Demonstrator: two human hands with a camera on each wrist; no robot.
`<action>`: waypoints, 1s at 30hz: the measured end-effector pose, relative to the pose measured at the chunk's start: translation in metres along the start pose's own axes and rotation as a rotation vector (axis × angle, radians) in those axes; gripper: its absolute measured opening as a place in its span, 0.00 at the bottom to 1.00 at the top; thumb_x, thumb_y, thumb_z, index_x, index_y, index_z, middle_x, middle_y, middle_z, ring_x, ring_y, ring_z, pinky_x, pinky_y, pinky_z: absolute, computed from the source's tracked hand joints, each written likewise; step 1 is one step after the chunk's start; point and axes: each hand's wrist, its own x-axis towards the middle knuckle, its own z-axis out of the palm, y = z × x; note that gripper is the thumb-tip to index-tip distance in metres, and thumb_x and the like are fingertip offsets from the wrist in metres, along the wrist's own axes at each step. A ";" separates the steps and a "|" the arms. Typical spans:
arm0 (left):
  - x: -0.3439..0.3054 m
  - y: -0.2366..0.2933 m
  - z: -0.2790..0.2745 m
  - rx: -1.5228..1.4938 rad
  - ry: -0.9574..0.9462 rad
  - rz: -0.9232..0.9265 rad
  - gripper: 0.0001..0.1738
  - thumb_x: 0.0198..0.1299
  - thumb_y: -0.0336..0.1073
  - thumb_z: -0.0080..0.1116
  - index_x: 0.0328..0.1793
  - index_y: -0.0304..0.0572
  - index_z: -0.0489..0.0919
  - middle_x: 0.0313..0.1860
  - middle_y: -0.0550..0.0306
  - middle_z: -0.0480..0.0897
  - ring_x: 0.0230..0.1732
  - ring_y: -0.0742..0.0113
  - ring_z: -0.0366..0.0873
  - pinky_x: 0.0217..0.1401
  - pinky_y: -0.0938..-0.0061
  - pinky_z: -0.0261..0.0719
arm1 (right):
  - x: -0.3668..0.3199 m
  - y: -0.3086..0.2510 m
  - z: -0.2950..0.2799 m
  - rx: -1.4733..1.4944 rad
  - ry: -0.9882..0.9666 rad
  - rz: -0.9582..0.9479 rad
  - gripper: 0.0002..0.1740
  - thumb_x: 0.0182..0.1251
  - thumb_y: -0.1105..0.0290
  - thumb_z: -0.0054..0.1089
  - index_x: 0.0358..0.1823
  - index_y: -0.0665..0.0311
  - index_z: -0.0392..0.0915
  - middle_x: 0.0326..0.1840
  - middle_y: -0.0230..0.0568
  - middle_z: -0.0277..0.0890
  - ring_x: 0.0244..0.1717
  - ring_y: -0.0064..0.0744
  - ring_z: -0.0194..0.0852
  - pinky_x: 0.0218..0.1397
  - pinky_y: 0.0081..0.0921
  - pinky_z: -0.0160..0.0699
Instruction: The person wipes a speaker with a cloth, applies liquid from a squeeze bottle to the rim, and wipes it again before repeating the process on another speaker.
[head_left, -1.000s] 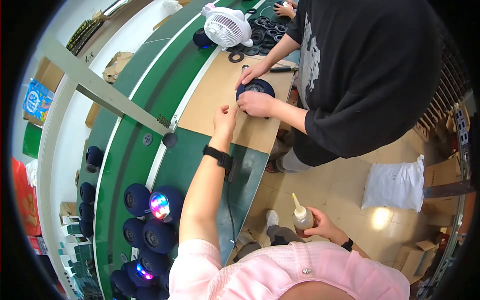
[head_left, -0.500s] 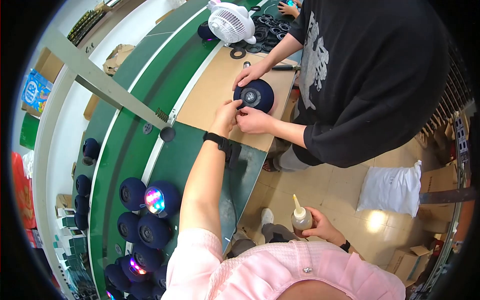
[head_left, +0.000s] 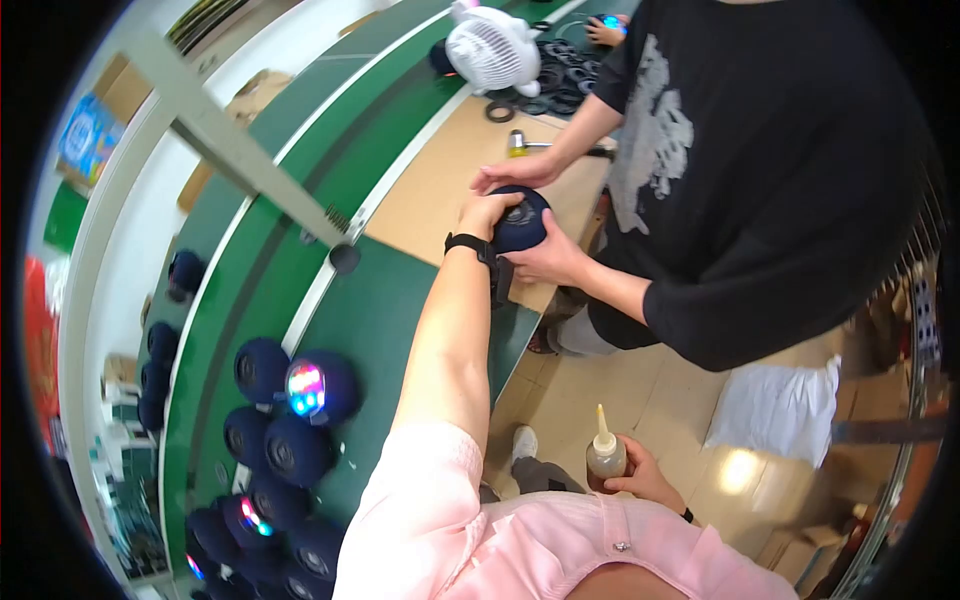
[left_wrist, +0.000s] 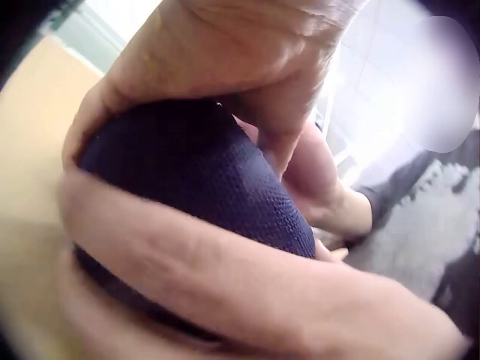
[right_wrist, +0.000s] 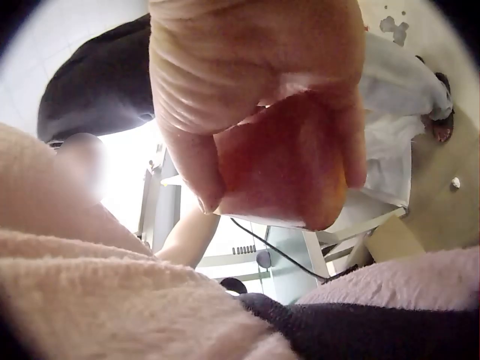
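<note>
A round dark blue fabric speaker (head_left: 522, 224) sits over the edge of a cardboard sheet (head_left: 435, 180). My left hand (head_left: 487, 212) reaches out and grips its near side. In the left wrist view my left hand (left_wrist: 247, 52) curls over the speaker's mesh (left_wrist: 202, 172). A person in a black shirt holds the same speaker with both hands (head_left: 555, 258). My right hand (head_left: 640, 478) stays low by my lap and holds an amber squeeze bottle (head_left: 605, 455) with a pointed nozzle. In the right wrist view my right hand (right_wrist: 247, 67) wraps the bottle (right_wrist: 281, 161).
Several dark blue speakers (head_left: 280, 440) lie on the green table (head_left: 380, 300) at lower left, one lit in colours (head_left: 305, 388). A white fan (head_left: 490, 45), black rings (head_left: 560, 90) and a hammer (head_left: 520, 145) lie beyond the cardboard. A white bag (head_left: 770, 400) sits on the floor.
My left hand moved from the cardboard onto the speaker and took hold of it. The other person shifted the speaker toward the cardboard's near edge. My right hand kept the bottle.
</note>
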 end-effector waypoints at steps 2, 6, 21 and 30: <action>-0.051 0.037 -0.011 -0.020 -0.162 -0.194 0.28 0.49 0.31 0.67 0.59 0.40 0.73 0.45 0.55 0.82 0.44 0.66 0.80 0.44 0.73 0.82 | 0.000 0.000 -0.002 -0.036 -0.044 0.011 0.47 0.44 0.74 0.76 0.67 0.64 0.59 0.59 0.35 0.68 0.60 0.31 0.67 0.63 0.30 0.67; -0.146 0.051 -0.054 0.071 -0.081 -0.248 0.32 0.46 0.37 0.72 0.58 0.37 0.73 0.47 0.52 0.81 0.42 0.63 0.80 0.44 0.71 0.79 | 0.007 -0.004 -0.001 -0.014 -0.047 0.023 0.49 0.41 0.72 0.78 0.67 0.65 0.59 0.60 0.37 0.68 0.61 0.32 0.66 0.64 0.31 0.65; -0.410 -0.045 -0.172 0.374 0.572 -0.345 0.38 0.51 0.53 0.67 0.61 0.37 0.67 0.48 0.46 0.77 0.45 0.63 0.78 0.41 0.71 0.78 | 0.091 -0.055 0.106 -0.038 -0.694 0.077 0.59 0.39 0.62 0.80 0.71 0.65 0.49 0.66 0.38 0.61 0.67 0.31 0.59 0.69 0.32 0.59; -0.416 0.001 -0.167 1.061 0.421 0.551 0.17 0.44 0.31 0.68 0.43 0.40 0.81 0.42 0.51 0.82 0.45 0.52 0.78 0.49 0.64 0.76 | 0.085 -0.055 0.140 0.281 -0.746 0.079 0.56 0.38 0.67 0.78 0.70 0.61 0.53 0.64 0.42 0.62 0.63 0.39 0.64 0.66 0.45 0.66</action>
